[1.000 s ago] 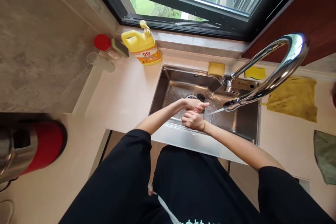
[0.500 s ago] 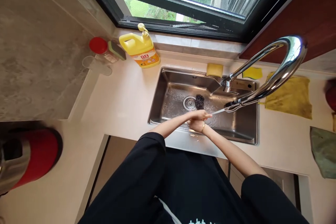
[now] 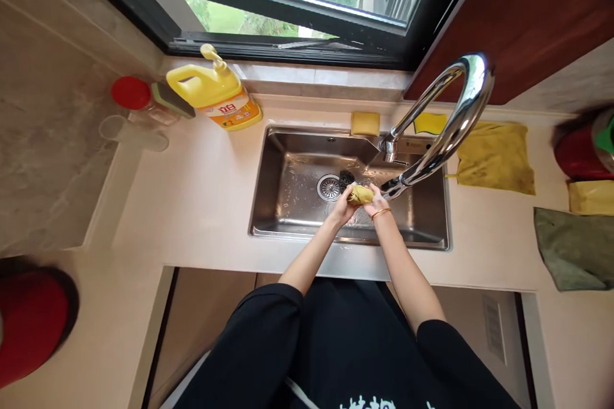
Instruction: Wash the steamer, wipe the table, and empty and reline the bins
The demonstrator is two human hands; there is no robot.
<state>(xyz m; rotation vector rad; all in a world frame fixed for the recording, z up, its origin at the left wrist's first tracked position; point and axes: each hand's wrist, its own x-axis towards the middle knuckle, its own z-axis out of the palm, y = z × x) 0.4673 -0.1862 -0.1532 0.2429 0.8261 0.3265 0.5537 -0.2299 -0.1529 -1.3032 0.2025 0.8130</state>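
A bunched-up yellow cloth is held between both hands over the sink. My left hand grips its left end, and my right hand, with a gold bracelet at the wrist, has hold of the right end. Just beyond the fingers a dark scouring pad lies beside the drain, partly hidden by the cloth. The faucet arches down from the right, its spout close to my right hand. Drops of water cover the sink floor.
Behind the sink stand a yellow detergent bottle, a sponge and a second sponge. A yellow cloth is spread at right, with a green cloth nearer. A red-lidded jar is at left. The window is partly open.
My hands have moved from closed together and crossed to side by side, bringing the yellow cloth into sight. The view has shifted, so the surroundings appear further left.
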